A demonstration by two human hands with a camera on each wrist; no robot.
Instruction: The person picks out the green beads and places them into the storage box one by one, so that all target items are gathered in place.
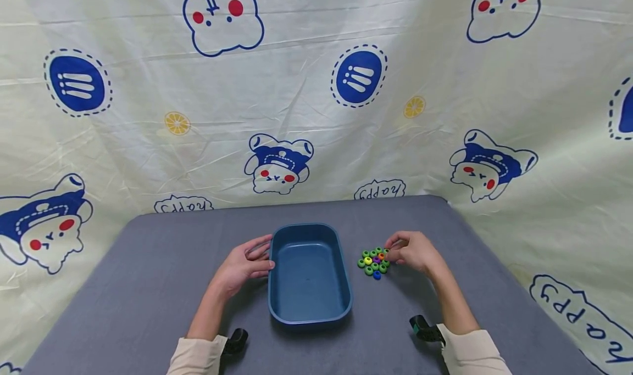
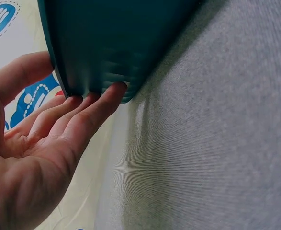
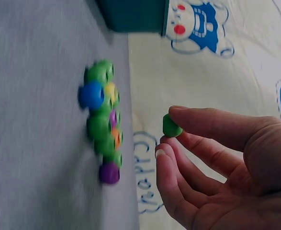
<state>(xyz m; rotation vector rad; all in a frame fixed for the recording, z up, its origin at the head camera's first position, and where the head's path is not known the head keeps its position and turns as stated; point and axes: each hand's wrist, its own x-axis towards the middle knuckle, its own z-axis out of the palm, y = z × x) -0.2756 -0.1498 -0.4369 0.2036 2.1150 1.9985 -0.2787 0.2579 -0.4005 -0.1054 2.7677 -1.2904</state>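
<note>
A blue rectangular bin stands on the table in front of me. Against its left wall my left hand rests with extended fingers; in the left wrist view the fingertips touch the bin's side. My right hand is at the right edge of a cluster of small round beads. Between thumb and fingers it pinches one green bead, held off the table in the right wrist view. The cluster is mostly green, with blue, yellow, orange and purple beads among them.
The grey table reaches back to a pale printed curtain. Dark straps with small devices sit at both wrists, close over the tabletop. The bin lies left of the beads.
</note>
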